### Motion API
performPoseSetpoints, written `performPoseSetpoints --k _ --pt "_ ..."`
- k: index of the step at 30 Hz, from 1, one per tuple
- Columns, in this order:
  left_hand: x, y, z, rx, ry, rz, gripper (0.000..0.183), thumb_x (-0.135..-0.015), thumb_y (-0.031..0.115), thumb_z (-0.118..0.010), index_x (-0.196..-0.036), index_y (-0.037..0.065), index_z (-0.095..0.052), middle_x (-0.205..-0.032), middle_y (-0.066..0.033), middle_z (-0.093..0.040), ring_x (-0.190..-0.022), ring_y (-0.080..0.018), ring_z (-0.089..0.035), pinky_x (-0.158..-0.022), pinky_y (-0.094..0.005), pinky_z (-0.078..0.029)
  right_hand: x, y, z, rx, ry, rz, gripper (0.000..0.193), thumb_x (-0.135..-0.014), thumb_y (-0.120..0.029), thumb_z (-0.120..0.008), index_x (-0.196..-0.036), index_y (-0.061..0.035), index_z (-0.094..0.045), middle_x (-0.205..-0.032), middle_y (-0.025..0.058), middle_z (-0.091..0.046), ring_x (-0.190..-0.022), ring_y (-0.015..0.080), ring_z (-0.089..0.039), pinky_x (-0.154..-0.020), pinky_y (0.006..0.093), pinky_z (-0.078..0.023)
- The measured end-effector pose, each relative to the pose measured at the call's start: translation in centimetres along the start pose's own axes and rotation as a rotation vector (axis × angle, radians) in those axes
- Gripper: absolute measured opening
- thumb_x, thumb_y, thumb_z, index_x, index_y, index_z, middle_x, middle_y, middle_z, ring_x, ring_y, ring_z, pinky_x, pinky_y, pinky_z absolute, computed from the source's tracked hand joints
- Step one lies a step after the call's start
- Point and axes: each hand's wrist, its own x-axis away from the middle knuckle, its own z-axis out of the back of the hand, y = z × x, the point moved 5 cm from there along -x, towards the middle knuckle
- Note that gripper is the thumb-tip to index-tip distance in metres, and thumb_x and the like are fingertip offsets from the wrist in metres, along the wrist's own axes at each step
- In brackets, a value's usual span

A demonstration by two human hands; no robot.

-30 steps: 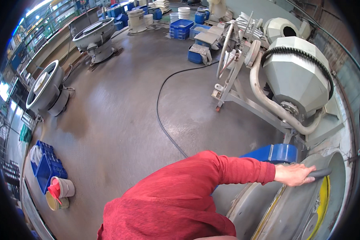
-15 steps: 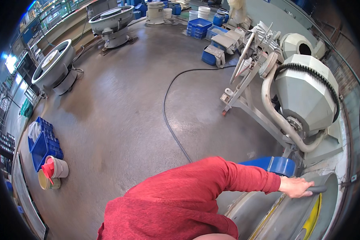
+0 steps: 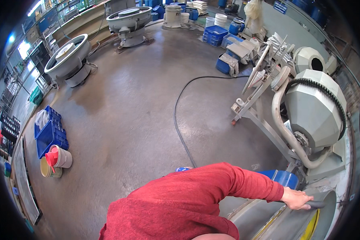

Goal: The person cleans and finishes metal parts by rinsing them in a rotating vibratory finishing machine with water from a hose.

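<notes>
Compared with half a second ago, the view has tilted: the mixer drum [image 3: 314,106] on the right sits lower in the picture, the blue crates [image 3: 54,134] on the left sit higher, and a small blue patch [image 3: 183,169] now shows above the red sleeve [image 3: 250,183]. The left hand [image 3: 296,199] also appears lower, its grip on the dark grey tube [image 3: 317,204] unchanged. Its fingers are wrapped around the tube, whose visible end points right over the grey vessel [image 3: 331,204] at lower right. Of the two hands, the right hand is out of sight, so I cannot tell its state. The vessel is curved and dull, with a bright yellow strip [image 3: 311,225] inside; beside it is a smooth, rounded blue casing [image 3: 287,179]. The drum is pale and faceted, ringed by a black toothed band [image 3: 339,105]. A thin black hose [image 3: 177,120] curves over the brownish-grey floor [image 3: 128,104], which has a dull sheen. Near the slatted plastic crates, a red scoop [image 3: 51,157] leans on a whitish round bucket [image 3: 65,158].
</notes>
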Motion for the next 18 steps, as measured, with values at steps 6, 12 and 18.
performPoseSetpoints --k 6,12,18 --pt "-0.6 -1.0 0.3 -0.001 0.001 -0.016 0.046 -0.094 0.036 -0.04 -0.121 -0.002 -0.037 -0.084 -0.0262 -0.06 -0.086 -0.0433 -0.058 -0.075 -0.0509 -0.046 -1.4 -2.1 -2.0 -0.006 -0.034 0.031 0.05 -0.085 -0.012 -0.053 -0.133 -0.0043 -0.038 -0.126 0.0159 -0.047 -0.104 0.0234 -0.052 -0.09 0.033 -0.041" --pt "-3.5 -3.6 -2.1 0.032 0.028 -0.119 0.047 -0.092 0.04 -0.043 -0.119 0.002 -0.041 -0.087 -0.0267 -0.06 -0.086 -0.0432 -0.058 -0.074 -0.0505 -0.046 -3.2 -4.4 -3.6 0.007 -0.055 0.03 0.051 -0.086 -0.013 -0.053 -0.134 -0.0049 -0.037 -0.128 0.0156 -0.045 -0.105 0.0232 -0.052 -0.091 0.0329 -0.041" --pt "-6.3 -5.9 -4.3 0.023 0.152 -0.265 0.047 -0.09 0.046 -0.047 -0.112 0.005 -0.05 -0.089 -0.0258 -0.061 -0.084 -0.0427 -0.058 -0.072 -0.0501 -0.046 -4.7 -7.6 -6.0 0.028 -0.089 0.035 0.052 -0.086 -0.013 -0.052 -0.135 -0.0055 -0.036 -0.129 0.0153 -0.044 -0.106 0.0231 -0.051 -0.092 0.0328 -0.04"
